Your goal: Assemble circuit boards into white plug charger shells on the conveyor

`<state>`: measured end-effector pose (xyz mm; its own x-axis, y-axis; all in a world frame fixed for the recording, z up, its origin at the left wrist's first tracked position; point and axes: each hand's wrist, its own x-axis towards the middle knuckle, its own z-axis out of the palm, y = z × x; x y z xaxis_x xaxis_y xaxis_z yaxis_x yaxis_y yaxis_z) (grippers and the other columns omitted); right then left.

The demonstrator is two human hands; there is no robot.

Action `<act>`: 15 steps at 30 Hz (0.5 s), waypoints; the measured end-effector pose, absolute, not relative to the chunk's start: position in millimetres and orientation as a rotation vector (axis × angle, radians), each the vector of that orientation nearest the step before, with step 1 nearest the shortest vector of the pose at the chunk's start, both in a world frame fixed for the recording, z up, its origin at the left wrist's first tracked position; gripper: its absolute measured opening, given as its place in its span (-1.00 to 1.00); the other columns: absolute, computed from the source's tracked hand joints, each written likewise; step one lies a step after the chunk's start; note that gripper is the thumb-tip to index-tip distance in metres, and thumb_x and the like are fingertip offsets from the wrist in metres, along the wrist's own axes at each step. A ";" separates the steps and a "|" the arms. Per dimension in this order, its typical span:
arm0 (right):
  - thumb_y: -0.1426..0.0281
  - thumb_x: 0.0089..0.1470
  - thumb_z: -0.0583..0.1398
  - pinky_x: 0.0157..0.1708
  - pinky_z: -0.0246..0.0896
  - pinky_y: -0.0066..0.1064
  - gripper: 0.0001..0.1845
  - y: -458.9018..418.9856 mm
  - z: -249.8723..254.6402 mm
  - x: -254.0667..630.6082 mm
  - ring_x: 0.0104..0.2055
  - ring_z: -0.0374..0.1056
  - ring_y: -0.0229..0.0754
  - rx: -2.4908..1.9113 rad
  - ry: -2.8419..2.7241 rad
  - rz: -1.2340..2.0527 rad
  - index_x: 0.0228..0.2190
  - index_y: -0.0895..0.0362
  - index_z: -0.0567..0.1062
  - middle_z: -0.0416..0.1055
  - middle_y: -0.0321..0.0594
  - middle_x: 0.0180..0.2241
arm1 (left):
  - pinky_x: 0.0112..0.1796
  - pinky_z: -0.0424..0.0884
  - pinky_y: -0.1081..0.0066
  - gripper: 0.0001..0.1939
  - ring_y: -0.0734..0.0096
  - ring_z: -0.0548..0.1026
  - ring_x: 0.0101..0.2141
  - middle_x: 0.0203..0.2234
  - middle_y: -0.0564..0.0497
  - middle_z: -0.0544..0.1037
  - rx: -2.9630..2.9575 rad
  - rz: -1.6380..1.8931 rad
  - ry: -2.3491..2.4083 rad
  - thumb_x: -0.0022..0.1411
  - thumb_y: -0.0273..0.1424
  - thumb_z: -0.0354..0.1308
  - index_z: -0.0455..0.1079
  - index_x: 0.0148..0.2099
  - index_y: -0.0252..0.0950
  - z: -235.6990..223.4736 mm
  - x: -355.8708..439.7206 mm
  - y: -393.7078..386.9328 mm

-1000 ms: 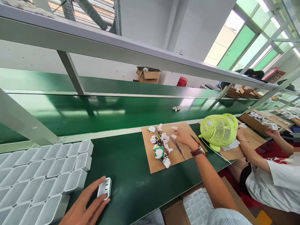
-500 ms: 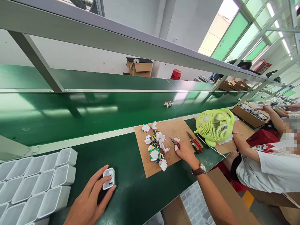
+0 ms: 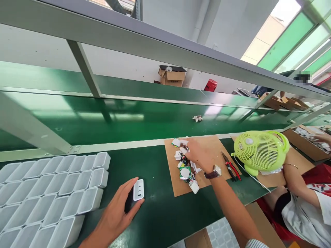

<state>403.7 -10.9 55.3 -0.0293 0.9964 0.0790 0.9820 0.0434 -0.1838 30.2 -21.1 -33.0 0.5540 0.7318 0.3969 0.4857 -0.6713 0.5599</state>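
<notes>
My left hand (image 3: 117, 210) rests on the green bench, thumb and fingers closed round a small white charger housing (image 3: 139, 189) with several dark slots in its upper face. Over the brown cardboard sheet (image 3: 169, 172) reaches my right hand (image 3: 200, 153), a watch on its wrist. Its fingers are at the upper part of a heap of circuit boards (image 3: 185, 173) with white plastic pieces. Motion smears those fingertips, so whether they grip anything is unclear. Red-and-black pliers (image 3: 231, 167) lie to the right of this hand.
Rows of white plastic cups (image 3: 89, 199) fill the bench's left side. A yellow-green fan (image 3: 258, 150) stands at right, its white cable (image 3: 254, 178) crossing the bench. Beyond the fan, a person's arm (image 3: 297, 177) is visible. A small white cluster (image 3: 197, 118) sits on the green surface behind.
My right hand has moved leftward from beside the pliers onto the heap; the thin pointed tool at its fingers no longer shows. My left index finger has come off the housing's slotted face.
</notes>
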 end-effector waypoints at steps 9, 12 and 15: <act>0.59 0.00 0.15 -0.03 0.18 -0.16 -0.76 44.6 63.8 388.7 -0.05 0.32 0.07 -2.179 -2.200 -0.014 -0.25 0.19 0.51 0.41 0.10 -0.03 | 0.14 0.47 0.05 -0.27 -0.01 0.42 0.22 0.27 -0.22 0.36 2.351 0.803 1.046 0.37 -0.23 0.19 -0.04 0.46 -0.12 -24.2 25.0 -34.6; 0.57 0.01 0.13 0.04 0.17 -0.15 -0.62 18.5 83.6 371.6 0.01 0.30 0.05 -2.048 -2.211 -0.007 -0.11 0.14 0.51 0.37 0.03 0.06 | 0.14 0.45 -0.04 -0.18 -0.10 0.37 0.25 0.28 -0.27 0.33 2.381 0.806 1.046 0.36 -0.16 0.22 -0.10 0.48 -0.12 -20.9 24.4 -34.3; 0.49 0.08 0.12 -0.03 0.25 -0.22 -0.67 -10.8 85.7 337.5 -0.11 0.36 -0.03 -1.736 -2.368 0.365 -0.14 0.02 0.55 0.47 -0.14 -0.11 | 0.18 0.40 -0.07 -0.18 -0.09 0.33 0.28 0.27 -0.30 0.34 2.421 0.866 0.958 0.37 -0.14 0.20 -0.12 0.49 -0.16 -13.5 26.3 -35.1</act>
